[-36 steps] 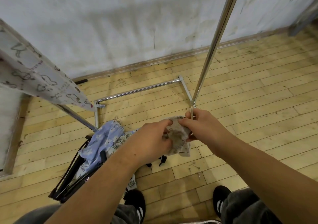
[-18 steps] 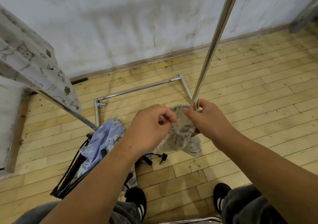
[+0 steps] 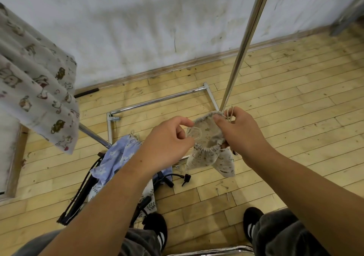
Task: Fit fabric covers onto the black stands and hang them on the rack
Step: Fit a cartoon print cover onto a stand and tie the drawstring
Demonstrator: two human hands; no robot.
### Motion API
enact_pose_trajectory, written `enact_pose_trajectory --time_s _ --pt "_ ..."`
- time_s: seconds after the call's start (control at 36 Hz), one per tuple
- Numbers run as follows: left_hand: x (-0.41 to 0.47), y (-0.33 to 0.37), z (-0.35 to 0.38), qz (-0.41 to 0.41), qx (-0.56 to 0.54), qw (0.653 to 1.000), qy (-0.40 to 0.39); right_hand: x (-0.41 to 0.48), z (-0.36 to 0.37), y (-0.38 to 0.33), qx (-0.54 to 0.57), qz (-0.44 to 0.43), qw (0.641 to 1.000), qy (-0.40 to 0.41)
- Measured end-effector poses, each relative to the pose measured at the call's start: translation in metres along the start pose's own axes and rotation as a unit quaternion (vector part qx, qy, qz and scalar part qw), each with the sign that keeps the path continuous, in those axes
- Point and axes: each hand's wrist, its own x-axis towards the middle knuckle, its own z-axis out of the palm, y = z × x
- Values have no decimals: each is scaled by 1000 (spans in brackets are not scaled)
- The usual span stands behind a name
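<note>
A small beige printed fabric cover [image 3: 211,155] with a drawstring mouth hangs between my hands at chest height. My left hand [image 3: 167,139] pinches the left edge of its gathered opening and a loop of cord. My right hand [image 3: 240,133] grips the right edge, with cord ends sticking up past the fingers. The mouth is spread open. On the floor below lie folded black stands [image 3: 78,198] under a blue floral cover [image 3: 116,157]. The chrome rack pole [image 3: 246,45] rises just behind my right hand.
A cover with cartoon animals [image 3: 39,82] hangs at the left. The rack's chrome base bars [image 3: 157,100] lie on the wooden floor by a white wall. My two black shoes [image 3: 252,222] stand at the bottom, with a chrome bar in front of them.
My hands have risen and pulled apart, spreading the bunched beige cover's mouth open. The cover now hangs down below the opening.
</note>
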Motion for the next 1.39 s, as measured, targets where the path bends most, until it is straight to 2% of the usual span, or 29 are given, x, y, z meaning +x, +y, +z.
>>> enact_pose_trajectory --time_s 0.39,0.92,1.08,1.25,1.31,1.39 --pt "2 -11 2 30 84 996 -14 3 -1 2 16 -26 999 25" --pt "7 -12 -12 5 75 992 105 0 -3 -5 6 -16 999 44" --pt "7 -20 -16 -21 151 985 86 -1 -4 -7 4 -18 998 61" --pt "4 -29 -17 -131 281 949 -58 -2 -5 -9 16 -15 998 65" --pt "4 -28 -17 -119 268 955 -50 -2 -4 -10 19 -16 998 58" --pt "3 -15 -17 -40 160 986 21 -3 -3 -9 26 -18 999 35"
